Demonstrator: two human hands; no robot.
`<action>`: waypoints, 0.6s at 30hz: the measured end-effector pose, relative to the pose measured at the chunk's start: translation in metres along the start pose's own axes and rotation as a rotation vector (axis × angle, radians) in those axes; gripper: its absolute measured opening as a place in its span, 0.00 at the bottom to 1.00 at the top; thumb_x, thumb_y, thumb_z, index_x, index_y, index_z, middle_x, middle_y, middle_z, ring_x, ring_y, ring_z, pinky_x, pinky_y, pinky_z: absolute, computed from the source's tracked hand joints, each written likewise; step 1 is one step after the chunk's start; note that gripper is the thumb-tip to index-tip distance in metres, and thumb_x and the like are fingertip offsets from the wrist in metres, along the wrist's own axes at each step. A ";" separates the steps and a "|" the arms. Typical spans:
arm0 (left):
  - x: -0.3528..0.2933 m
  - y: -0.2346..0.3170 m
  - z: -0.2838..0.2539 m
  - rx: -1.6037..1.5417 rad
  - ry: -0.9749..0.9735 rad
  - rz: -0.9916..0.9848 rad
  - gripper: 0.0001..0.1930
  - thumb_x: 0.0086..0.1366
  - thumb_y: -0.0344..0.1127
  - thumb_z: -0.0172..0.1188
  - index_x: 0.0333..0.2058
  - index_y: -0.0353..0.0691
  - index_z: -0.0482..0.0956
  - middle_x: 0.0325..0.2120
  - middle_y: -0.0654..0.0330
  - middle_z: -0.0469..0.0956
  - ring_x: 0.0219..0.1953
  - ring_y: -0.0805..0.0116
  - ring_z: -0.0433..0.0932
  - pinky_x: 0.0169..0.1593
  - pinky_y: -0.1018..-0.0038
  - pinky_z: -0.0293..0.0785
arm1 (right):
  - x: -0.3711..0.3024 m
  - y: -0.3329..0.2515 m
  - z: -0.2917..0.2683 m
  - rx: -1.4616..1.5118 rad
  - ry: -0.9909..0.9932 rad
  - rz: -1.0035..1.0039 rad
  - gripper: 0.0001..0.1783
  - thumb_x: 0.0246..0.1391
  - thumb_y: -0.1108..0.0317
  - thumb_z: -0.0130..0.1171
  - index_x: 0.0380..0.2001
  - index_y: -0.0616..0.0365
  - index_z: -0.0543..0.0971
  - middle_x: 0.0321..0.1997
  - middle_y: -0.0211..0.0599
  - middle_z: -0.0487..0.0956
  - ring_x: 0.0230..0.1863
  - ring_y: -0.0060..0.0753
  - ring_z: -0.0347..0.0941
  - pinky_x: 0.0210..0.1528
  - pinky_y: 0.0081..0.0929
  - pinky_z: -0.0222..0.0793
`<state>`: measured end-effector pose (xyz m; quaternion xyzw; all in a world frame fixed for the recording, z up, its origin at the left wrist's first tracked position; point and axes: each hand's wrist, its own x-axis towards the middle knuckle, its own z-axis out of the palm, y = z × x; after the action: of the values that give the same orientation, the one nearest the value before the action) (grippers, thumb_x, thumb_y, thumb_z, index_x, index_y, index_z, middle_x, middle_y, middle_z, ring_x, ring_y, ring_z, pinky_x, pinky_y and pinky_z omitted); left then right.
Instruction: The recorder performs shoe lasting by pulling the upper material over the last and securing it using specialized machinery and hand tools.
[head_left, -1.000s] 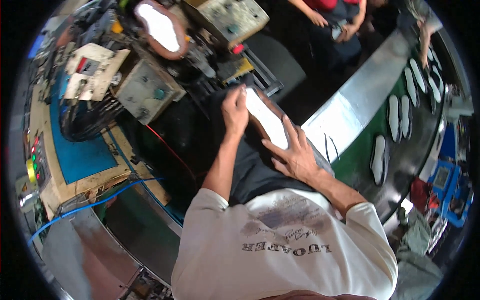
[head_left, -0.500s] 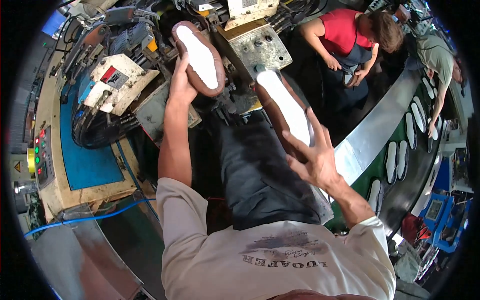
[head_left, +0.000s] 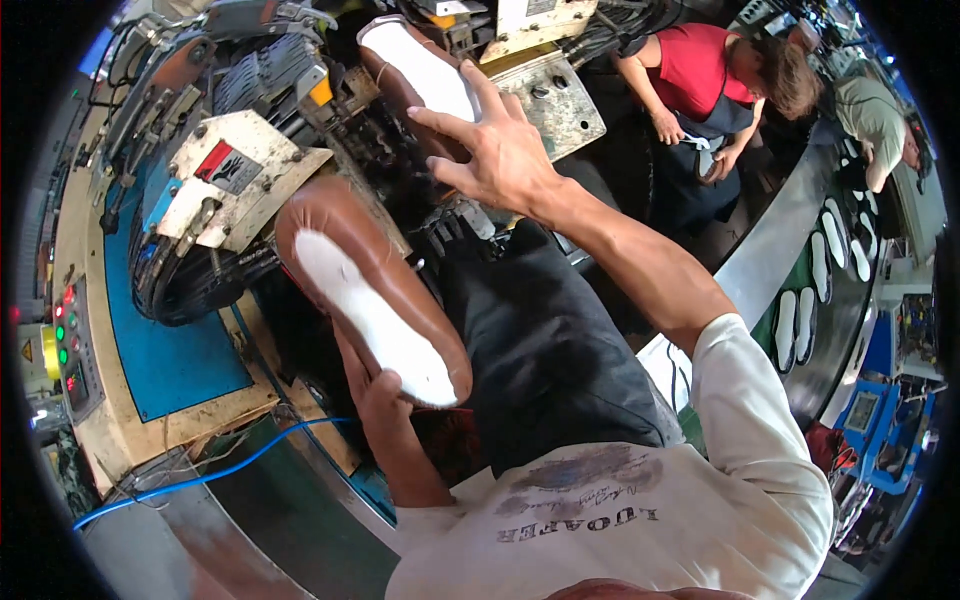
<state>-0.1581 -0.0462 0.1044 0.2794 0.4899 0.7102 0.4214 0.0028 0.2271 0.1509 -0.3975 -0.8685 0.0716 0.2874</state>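
Observation:
My left hand (head_left: 385,400) is closed round the near end of a brown leather shoe upper (head_left: 365,235) with a white sole-shaped underside. It is held low and tilted beside the machine, underside up; most of my fingers are hidden beneath it. My right hand (head_left: 495,145) grips a second brown shoe upper (head_left: 400,75), also white underneath, by its near end. That one points away from me, up at the machine's metal head (head_left: 535,25). The fingers of my right hand are spread over it, and the hand covers part of it.
A machine with a white metal guard (head_left: 235,165) and hoses stands left, beside a button panel (head_left: 75,340). A blue air hose (head_left: 215,470) crosses the lower left. On the right, a conveyor (head_left: 760,255) carries several shoes. Two co-workers (head_left: 690,80) stand beyond it.
My left hand has drawn its shoe upper down towards me. My right hand has moved the other upper forward and left, up to the machine. The nearer co-worker still handles a shoe.

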 end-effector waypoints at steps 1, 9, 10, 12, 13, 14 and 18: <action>-0.014 -0.001 -0.007 -0.006 0.043 0.025 0.65 0.53 0.49 0.71 0.84 0.38 0.43 0.79 0.44 0.55 0.79 0.46 0.61 0.78 0.53 0.61 | 0.000 0.001 0.007 0.027 -0.003 0.031 0.38 0.53 0.51 0.73 0.70 0.19 0.79 0.84 0.62 0.55 0.66 0.79 0.71 0.67 0.62 0.77; -0.083 -0.024 -0.079 -0.163 0.078 -0.052 0.67 0.56 0.55 0.75 0.84 0.40 0.41 0.78 0.42 0.55 0.73 0.48 0.69 0.70 0.54 0.75 | -0.008 0.003 0.021 0.001 -0.098 0.075 0.38 0.55 0.49 0.70 0.72 0.19 0.77 0.85 0.64 0.52 0.69 0.82 0.68 0.71 0.62 0.73; -0.088 -0.027 -0.083 -0.151 0.044 -0.057 0.66 0.58 0.60 0.72 0.84 0.40 0.41 0.78 0.41 0.55 0.73 0.46 0.69 0.70 0.53 0.75 | -0.007 0.000 0.024 0.016 -0.077 0.063 0.39 0.57 0.47 0.70 0.73 0.17 0.75 0.84 0.68 0.53 0.72 0.81 0.66 0.71 0.63 0.73; -0.097 -0.032 -0.084 -0.135 0.010 -0.074 0.65 0.60 0.65 0.70 0.84 0.41 0.42 0.78 0.40 0.54 0.73 0.45 0.69 0.71 0.52 0.75 | -0.011 -0.008 0.030 -0.074 -0.090 0.022 0.40 0.58 0.46 0.70 0.75 0.18 0.73 0.83 0.71 0.53 0.73 0.81 0.64 0.71 0.64 0.72; -0.100 -0.035 -0.081 -0.121 0.020 -0.039 0.63 0.62 0.69 0.65 0.84 0.41 0.42 0.79 0.40 0.54 0.74 0.43 0.68 0.72 0.49 0.74 | -0.014 -0.012 0.034 -0.145 -0.008 -0.076 0.42 0.58 0.45 0.70 0.76 0.19 0.71 0.83 0.73 0.53 0.74 0.80 0.62 0.72 0.66 0.70; -0.102 -0.036 -0.076 -0.115 0.025 -0.019 0.62 0.63 0.71 0.62 0.84 0.42 0.43 0.79 0.40 0.53 0.74 0.42 0.67 0.72 0.47 0.73 | -0.018 -0.015 0.037 -0.205 0.042 -0.157 0.45 0.56 0.44 0.73 0.76 0.31 0.73 0.81 0.83 0.51 0.79 0.81 0.54 0.78 0.67 0.60; -0.100 -0.037 -0.044 -0.193 0.075 -0.081 0.58 0.68 0.75 0.53 0.84 0.47 0.45 0.80 0.43 0.53 0.77 0.41 0.63 0.75 0.45 0.68 | -0.031 -0.019 0.047 -0.129 0.069 -0.237 0.46 0.55 0.48 0.73 0.77 0.44 0.71 0.81 0.74 0.57 0.84 0.75 0.48 0.83 0.70 0.44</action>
<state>-0.1332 -0.1479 0.0558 0.1906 0.4455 0.7464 0.4561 -0.0196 0.1965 0.1051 -0.3120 -0.9018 -0.0323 0.2973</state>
